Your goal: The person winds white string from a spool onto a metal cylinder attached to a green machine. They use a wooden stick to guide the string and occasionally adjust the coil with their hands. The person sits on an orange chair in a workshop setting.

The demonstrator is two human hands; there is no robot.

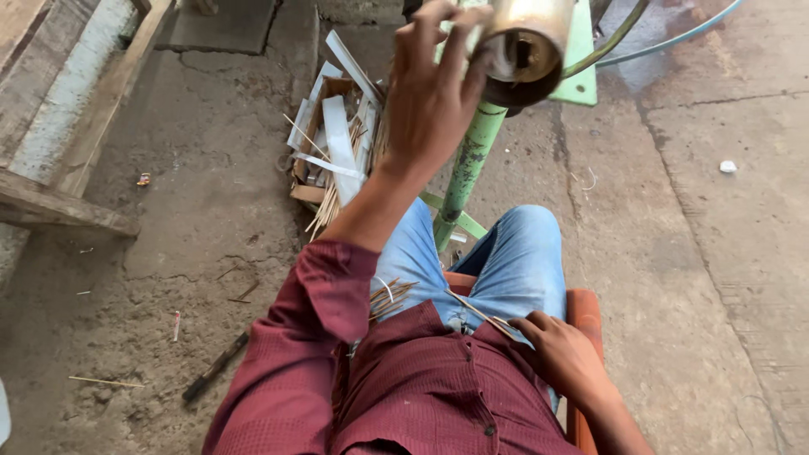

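A seated worker's left hand [434, 93] reaches up to a metal cylinder [527, 46] at the head of a green-painted machine stand [472, 160], the fingers [451, 38] spread and curled against the cylinder's near side; whether that grip actually closes on anything cannot be told from here. The cylinder's open end faces the camera, with a dark hole at its centre. Lower down, the right hand [560, 350] rests on the lap, its grip pinched together on a thin bamboo stick [476, 312] that slants up across the blue jeans [514, 253]. A loose fan of similar sticks [388, 297] lies on the other thigh, just under the maroon sleeve [308, 337].

Beyond the knees, a cardboard box [324, 143] on the concrete floor [211, 194] holds more sticks mixed with pale flat strips, some poking over its rim. A few stray sticks and a dark rod lie in the dust to the left, near rough wooden planks [76, 109]. The worker sits on an orange-red seat [583, 313], and a hose [674, 34] curves away behind the machine.

Judging by the scene, the work looks to be mid-run: one stick is in hand and not yet at the cylinder, a small supply waits on the lap, and the box suggests plenty already handled or still to go.
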